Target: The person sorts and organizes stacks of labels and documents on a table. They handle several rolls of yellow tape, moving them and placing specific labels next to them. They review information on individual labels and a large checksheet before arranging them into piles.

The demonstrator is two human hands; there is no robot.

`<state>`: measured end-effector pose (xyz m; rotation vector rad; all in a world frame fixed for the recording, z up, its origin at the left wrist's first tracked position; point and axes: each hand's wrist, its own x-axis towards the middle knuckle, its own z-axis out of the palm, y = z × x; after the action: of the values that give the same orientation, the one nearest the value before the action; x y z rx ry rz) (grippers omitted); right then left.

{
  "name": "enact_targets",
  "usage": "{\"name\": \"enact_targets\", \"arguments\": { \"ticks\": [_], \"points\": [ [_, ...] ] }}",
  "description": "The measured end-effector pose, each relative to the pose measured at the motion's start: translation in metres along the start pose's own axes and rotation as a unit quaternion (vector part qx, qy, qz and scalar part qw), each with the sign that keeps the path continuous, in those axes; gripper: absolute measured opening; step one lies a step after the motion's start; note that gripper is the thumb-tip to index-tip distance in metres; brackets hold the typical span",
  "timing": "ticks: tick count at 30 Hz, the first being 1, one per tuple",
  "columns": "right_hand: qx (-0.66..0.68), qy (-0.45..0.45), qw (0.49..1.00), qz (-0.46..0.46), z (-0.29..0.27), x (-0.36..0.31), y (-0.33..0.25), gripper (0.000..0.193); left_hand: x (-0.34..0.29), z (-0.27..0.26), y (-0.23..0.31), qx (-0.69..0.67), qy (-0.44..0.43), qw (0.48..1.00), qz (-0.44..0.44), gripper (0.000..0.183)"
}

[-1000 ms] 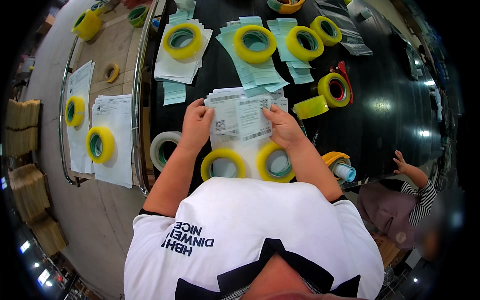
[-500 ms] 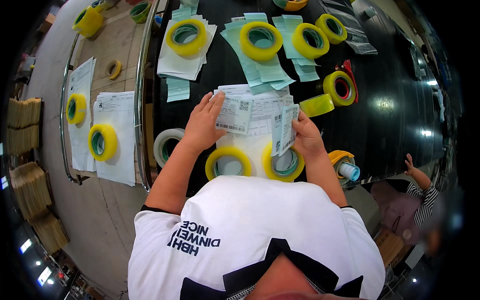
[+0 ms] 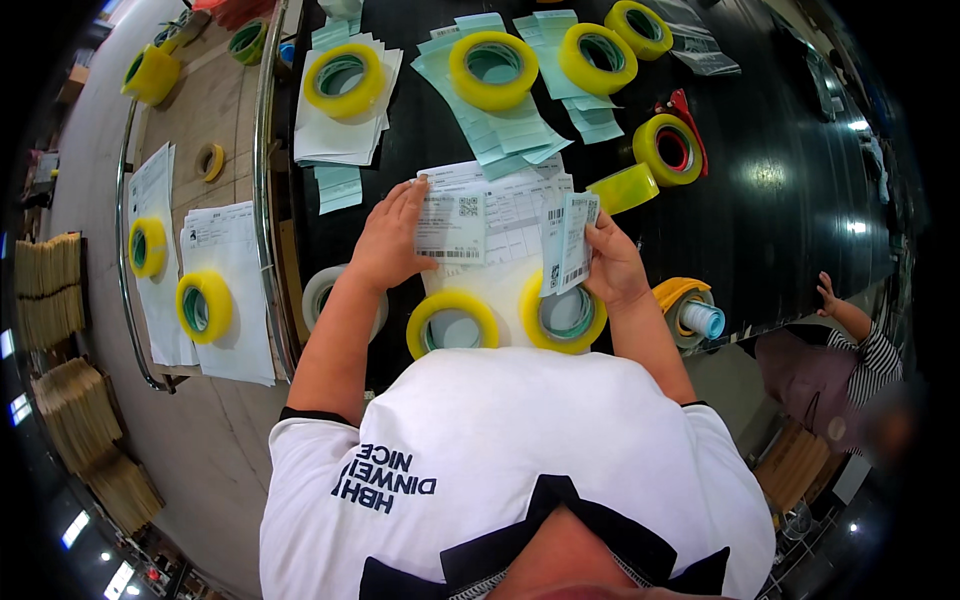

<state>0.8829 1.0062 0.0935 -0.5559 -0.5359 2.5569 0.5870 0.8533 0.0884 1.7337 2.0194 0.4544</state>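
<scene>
2 bare forearms [image 3: 342, 335] angle forward; left hand [image 3: 390, 240] has fingers [image 3: 403, 205] extended, right hand [image 3: 615, 262] pinches.

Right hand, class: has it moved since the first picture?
Yes: the right hand has moved rightward, judged against the yellow tape roll with the red core.

It looks like a packing area in a warehouse or workshop: rolls of yellow tape [image 3: 493, 98] weigh down paper slips [image 3: 505, 150] toward the far edge of a long black table [image 3: 770, 230], with barcoded labels [image 3: 450, 228] nearer its front. A metal-railed stand [image 3: 205, 110] adjoins the left edge; brown stacks [image 3: 50, 285] line the bare floor [image 3: 200, 430] beyond.
</scene>
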Motion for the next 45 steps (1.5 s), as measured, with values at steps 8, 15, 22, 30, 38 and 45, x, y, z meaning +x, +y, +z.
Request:
{"name": "enact_targets", "arguments": {
  "ticks": [8,15,22,30,38,45],
  "points": [
    [0.009,0.012,1.000,0.004,-0.001,0.001,0.001,0.036,-0.005,0.000,0.003,-0.045,0.016,0.999,-0.019,0.110],
    [0.006,0.019,1.000,0.008,0.002,0.002,0.000,0.036,-0.017,0.003,0.005,0.036,0.087,0.995,0.034,0.112],
    [0.003,0.022,1.000,0.009,-0.004,0.003,0.002,0.035,-0.002,-0.006,0.009,0.074,-0.005,0.997,0.001,0.117],
    [0.016,0.027,0.999,0.019,-0.001,0.003,0.001,0.033,-0.004,-0.002,0.004,0.072,0.026,0.997,0.025,0.112],
    [0.011,0.034,0.999,0.020,0.000,0.004,0.000,0.034,-0.016,0.000,0.010,0.072,0.113,0.987,0.089,0.099],
    [0.015,0.039,0.999,0.019,0.000,0.002,-0.001,0.035,-0.042,0.006,0.015,-0.043,0.188,0.975,0.107,0.054]
  ]
}}
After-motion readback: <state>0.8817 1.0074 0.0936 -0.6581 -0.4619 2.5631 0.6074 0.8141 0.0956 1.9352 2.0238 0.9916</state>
